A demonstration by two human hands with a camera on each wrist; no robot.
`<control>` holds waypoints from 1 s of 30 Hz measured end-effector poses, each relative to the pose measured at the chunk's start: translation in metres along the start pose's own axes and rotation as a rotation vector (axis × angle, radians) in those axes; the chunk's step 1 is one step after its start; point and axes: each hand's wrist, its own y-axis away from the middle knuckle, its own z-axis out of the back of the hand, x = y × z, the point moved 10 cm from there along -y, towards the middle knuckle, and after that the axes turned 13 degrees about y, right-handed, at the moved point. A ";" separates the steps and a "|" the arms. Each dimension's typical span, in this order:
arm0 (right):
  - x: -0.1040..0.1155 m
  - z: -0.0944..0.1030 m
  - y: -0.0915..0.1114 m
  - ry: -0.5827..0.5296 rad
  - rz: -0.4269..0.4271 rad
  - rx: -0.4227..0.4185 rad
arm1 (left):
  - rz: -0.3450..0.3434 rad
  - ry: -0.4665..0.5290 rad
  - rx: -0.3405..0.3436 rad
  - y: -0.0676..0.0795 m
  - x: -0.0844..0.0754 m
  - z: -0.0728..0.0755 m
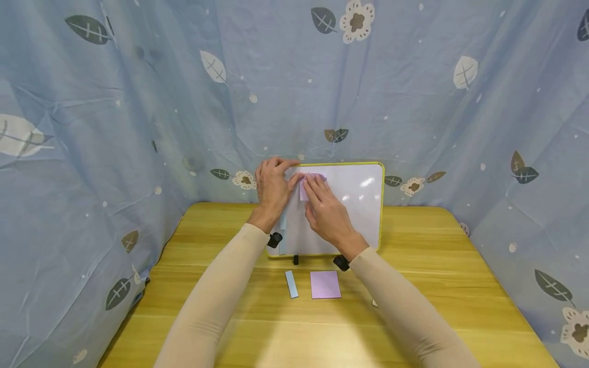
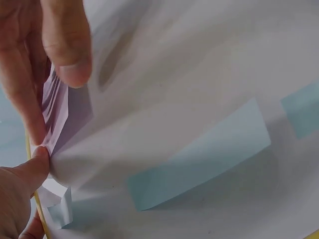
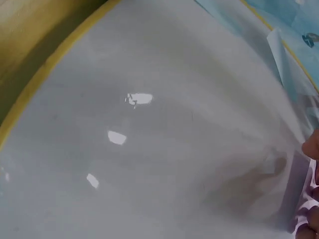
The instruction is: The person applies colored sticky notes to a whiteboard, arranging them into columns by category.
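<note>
A whiteboard (image 1: pixel 354 214) with a yellow rim stands upright on the table. My left hand (image 1: pixel 272 186) grips its upper left edge, with the thumb at the corner of a purple sticky note (image 1: pixel 303 191). Straight fingers of my right hand (image 1: pixel 327 212) press that note against the board near its top. In the left wrist view, the purple note (image 2: pixel 77 112) looks creased and partly lifted off the surface. Blue sticky strips (image 2: pixel 199 154) are stuck along the board's left side, their ends curling away. The right wrist view shows only fingertips (image 3: pixel 311 145) at its right edge.
On the wooden table (image 1: pixel 221 306) before the board lie a blue strip pad (image 1: pixel 292 284) and a purple note pad (image 1: pixel 325 284). A small pale item (image 1: pixel 375 303) is mostly hidden by the right forearm. A patterned blue curtain (image 1: pixel 276 102) hangs behind and at both sides.
</note>
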 end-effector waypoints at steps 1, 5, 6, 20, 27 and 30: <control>0.000 -0.002 0.000 0.006 0.009 0.019 | 0.002 0.002 -0.001 0.000 0.000 0.000; 0.000 -0.011 0.001 0.038 0.021 0.104 | -0.004 -0.002 -0.010 -0.001 -0.001 0.000; -0.001 -0.014 0.001 0.049 0.017 0.129 | -0.004 -0.002 -0.011 -0.001 -0.001 0.000; -0.023 -0.027 0.015 0.190 -0.082 0.309 | -0.009 0.008 -0.006 -0.001 -0.001 -0.002; -0.048 -0.020 0.029 0.228 -0.142 0.301 | -0.010 -0.002 -0.008 -0.002 0.001 -0.002; -0.052 -0.019 0.031 0.217 -0.145 0.293 | -0.010 -0.007 -0.005 -0.001 0.003 -0.003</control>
